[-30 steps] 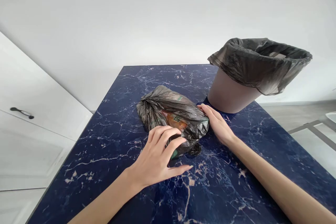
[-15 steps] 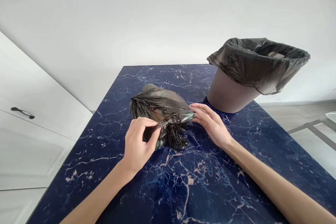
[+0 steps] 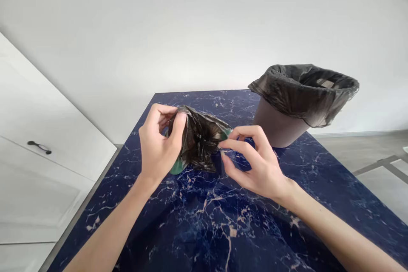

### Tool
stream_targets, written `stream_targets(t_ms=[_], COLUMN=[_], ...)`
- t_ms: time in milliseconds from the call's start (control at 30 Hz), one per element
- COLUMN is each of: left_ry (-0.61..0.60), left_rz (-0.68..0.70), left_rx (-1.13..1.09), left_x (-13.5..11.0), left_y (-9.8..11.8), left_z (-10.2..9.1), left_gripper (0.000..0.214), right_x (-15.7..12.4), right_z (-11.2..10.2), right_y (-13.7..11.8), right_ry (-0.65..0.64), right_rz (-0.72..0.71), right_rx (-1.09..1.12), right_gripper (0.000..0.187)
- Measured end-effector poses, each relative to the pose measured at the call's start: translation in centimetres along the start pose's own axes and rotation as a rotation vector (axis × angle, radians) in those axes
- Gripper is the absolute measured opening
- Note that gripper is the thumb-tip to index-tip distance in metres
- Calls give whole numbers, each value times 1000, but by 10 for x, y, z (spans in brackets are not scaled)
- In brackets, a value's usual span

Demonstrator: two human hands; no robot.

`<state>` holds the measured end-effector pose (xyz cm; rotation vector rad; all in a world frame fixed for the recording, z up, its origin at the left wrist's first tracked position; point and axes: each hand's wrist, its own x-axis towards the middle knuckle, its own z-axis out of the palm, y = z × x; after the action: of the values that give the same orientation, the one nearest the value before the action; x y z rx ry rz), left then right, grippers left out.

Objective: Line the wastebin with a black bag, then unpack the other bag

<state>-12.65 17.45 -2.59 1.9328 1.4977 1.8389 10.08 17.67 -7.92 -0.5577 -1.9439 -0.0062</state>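
Observation:
A thin black plastic bag [image 3: 202, 134], crumpled, with green showing through at its sides, lies in the middle of the blue marbled tabletop [image 3: 207, 216]. What is inside it cannot be made out. My left hand [image 3: 162, 140] pinches the bag's upper left edge between thumb and fingers, holding it raised. At the right side of the bag, my right hand [image 3: 253, 159] has its thumb and forefinger drawn together on the bag's edge. The gathered, wrinkled part of the bag faces me between both hands.
A brown bin [image 3: 277, 123] lined with a black bag [image 3: 302, 97] stands at the table's back right; something pale shows inside. Behind the table rises a white wall [image 3: 197, 29]. A white cabinet with a dark handle [image 3: 39, 147] is at the left, and grey floor shows at the right.
My left hand has moved up and left, lifting the bag's edge. The bag has turned so its gathered part faces me. My right hand has curled its fingers at the bag's right side.

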Motion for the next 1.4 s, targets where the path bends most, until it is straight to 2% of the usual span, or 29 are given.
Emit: stream_targets(t_ms=[100, 167, 233, 300, 433, 500, 633, 800, 933, 1100, 1167, 1300, 1400], left_ry=[43, 78, 101, 114, 109, 109, 114, 43, -46, -172, -226, -396, -600], left_rz=[-44, -61, -85, -113, -143, -126, -44, 58, 105, 173, 219, 302, 257], left_rx=[-86, -146, -196, -232, -264, -250, -194, -210, -317, -414, -429, -459, -477], left_x=[22, 33, 41, 46, 49, 49, 50, 49, 46, 45, 46, 49, 51], left_y=[15, 21, 23, 23, 21, 20, 20, 22, 23, 23, 22, 18, 16], left_z=[3, 5, 6, 6, 6, 7, 8, 7, 6, 9, 9, -3, -16], left_gripper=[9, 12, 13, 12, 12, 13, 13, 15, 14, 15, 15, 15, 14], right_x=[21, 32, 40, 48, 57, 59, 60, 60, 61, 64, 65, 66, 69], right_z=[0, 0, -2, -4, -8, -9, -6, -1, 1, 0, -2, -8, -19], right_y=[2, 4, 6, 8, 13, 17, 26, 30, 32, 33, 32, 30, 30], right_ry=[44, 138, 167, 107, -153, -266, -359, -315, -372, -404, -382, -307, -285], right_rz=[9, 144, 316, 465, 666, 803, 1068, 1101, 1170, 1252, 1258, 1200, 1093], right_rx=[-108, -50, 54, 169, 364, 536, 892, 967, 1152, 1298, 1391, 1487, 1435], right_gripper=[29, 18, 5, 15, 44, 56, 70, 63, 62, 80, 82, 67, 60])
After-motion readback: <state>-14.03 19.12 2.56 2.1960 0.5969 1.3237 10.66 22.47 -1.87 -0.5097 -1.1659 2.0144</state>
